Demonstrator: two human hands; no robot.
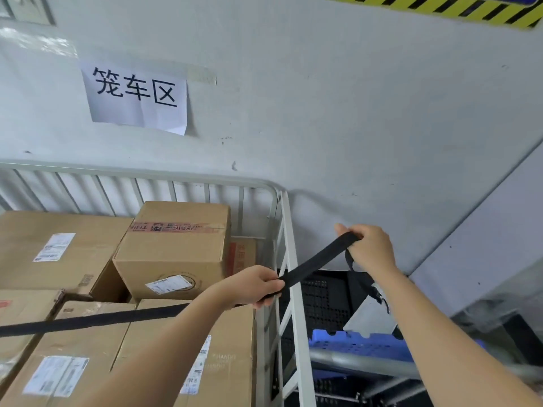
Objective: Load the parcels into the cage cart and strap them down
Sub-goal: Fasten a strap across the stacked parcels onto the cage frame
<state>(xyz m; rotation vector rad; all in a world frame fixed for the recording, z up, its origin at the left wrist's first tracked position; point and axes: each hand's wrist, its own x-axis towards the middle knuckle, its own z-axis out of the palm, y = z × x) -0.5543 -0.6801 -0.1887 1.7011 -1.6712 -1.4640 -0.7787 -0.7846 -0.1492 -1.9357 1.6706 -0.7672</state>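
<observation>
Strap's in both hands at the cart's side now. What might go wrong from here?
1. This end of the strap is held only by the left hand and right hand; a slip could slacken it.
2. It crosses the low front parcels, so the tall box behind may go unrestrained.
3. Its hanging tail could snag the cage cart frame.

A pale, scuffed wall fills most of the view under even light. At upper left a white paper sign with three black characters is taped to it. A yellow-and-black hazard stripe crosses the top right. Low on the right, a black perforated crate stands behind a blue plastic pallet, with a grey metal tube just in front.
</observation>
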